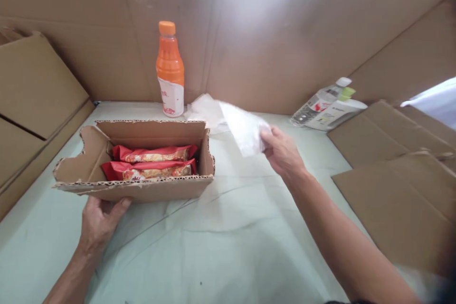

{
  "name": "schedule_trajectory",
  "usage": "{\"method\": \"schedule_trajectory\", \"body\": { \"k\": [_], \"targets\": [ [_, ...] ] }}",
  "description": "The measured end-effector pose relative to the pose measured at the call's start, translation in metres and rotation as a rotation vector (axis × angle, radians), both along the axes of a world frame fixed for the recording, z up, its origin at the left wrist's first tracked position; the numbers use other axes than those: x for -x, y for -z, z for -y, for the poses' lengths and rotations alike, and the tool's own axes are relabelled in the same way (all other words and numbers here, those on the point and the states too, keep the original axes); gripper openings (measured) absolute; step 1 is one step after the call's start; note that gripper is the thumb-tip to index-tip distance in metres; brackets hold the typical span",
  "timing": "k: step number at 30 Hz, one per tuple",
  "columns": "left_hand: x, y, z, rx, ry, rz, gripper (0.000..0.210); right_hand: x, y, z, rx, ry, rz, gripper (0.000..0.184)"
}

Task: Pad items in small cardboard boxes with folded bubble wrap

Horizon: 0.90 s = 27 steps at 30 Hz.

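An open cardboard box (160, 189), with torn, uneven top edges, stands slightly tilted at centre left. Two red snack packets (156, 170) lie side by side inside it. My left hand (101, 221) grips the box from its near lower side; the thumb shows against the front, while the other fingers are mostly hidden beneath. To the right of the box, my right hand (281, 149) pinches the edge of a thin white sheet (244, 128), perhaps tissue or soft wrapping. More white crumpled sheet material (204, 110) lies behind it on the table.
An orange drink bottle (171, 73) stands upright behind the box. A clear bottle (317, 102) and a white pouch (338, 114) lean at the back right. Cardboard flaps (395, 194) lie at right, larger cartons (39, 85) at left. A tall cardboard wall (267, 47) closes the back.
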<state>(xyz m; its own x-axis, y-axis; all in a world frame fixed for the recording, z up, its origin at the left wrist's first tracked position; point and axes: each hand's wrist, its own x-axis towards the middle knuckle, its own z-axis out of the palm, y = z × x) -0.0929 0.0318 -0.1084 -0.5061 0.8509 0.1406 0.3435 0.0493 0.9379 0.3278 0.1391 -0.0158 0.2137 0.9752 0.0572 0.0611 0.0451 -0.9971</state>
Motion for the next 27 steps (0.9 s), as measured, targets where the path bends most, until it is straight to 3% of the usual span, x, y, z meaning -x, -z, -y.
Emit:
{"method": "schedule_trajectory", "body": {
  "k": [3, 5, 7, 11, 14, 18, 21, 23, 25, 27],
  "targets": [
    [-0.006, -0.011, -0.001, 0.033, 0.001, -0.006, 0.057, -0.014, 0.023, 0.059, 0.328, -0.026, -0.030, 0.051],
    [-0.005, -0.013, 0.000, 0.068, -0.017, -0.009, 0.060, -0.020, 0.036, 0.094, 0.512, -0.148, 0.048, 0.058],
    [-0.003, -0.012, 0.000, 0.086, -0.028, -0.004, 0.062, -0.029, 0.037, 0.118, 0.588, -0.229, 0.319, 0.061],
    [-0.002, -0.008, 0.000, 0.039, -0.021, 0.021, 0.062, -0.048, 0.015, 0.129, 0.451, -0.040, 1.117, 0.045],
    [-0.004, -0.010, -0.001, 0.054, -0.013, 0.024, 0.061, -0.042, 0.001, 0.101, 0.175, -0.094, 1.294, 0.032],
    [-0.009, -0.013, -0.001, 0.058, 0.008, 0.010, 0.059, 0.007, 0.009, 0.016, -0.218, -0.234, 1.327, 0.034],
    [-0.014, -0.012, 0.003, 0.043, 0.011, -0.010, 0.053, 0.053, 0.026, -0.064, -0.326, -0.267, 1.198, 0.049],
    [-0.017, -0.012, 0.007, 0.057, 0.001, -0.012, 0.050, 0.075, 0.031, -0.111, -0.350, -0.267, 0.989, 0.036],
    [-0.018, -0.011, 0.009, 0.086, -0.004, -0.004, 0.050, 0.086, 0.026, -0.143, -0.359, -0.227, 0.855, 0.019],
    [-0.018, -0.010, 0.010, 0.100, -0.006, 0.012, 0.050, 0.081, 0.011, -0.156, -0.389, -0.150, 0.743, 0.023]
  ]
}}
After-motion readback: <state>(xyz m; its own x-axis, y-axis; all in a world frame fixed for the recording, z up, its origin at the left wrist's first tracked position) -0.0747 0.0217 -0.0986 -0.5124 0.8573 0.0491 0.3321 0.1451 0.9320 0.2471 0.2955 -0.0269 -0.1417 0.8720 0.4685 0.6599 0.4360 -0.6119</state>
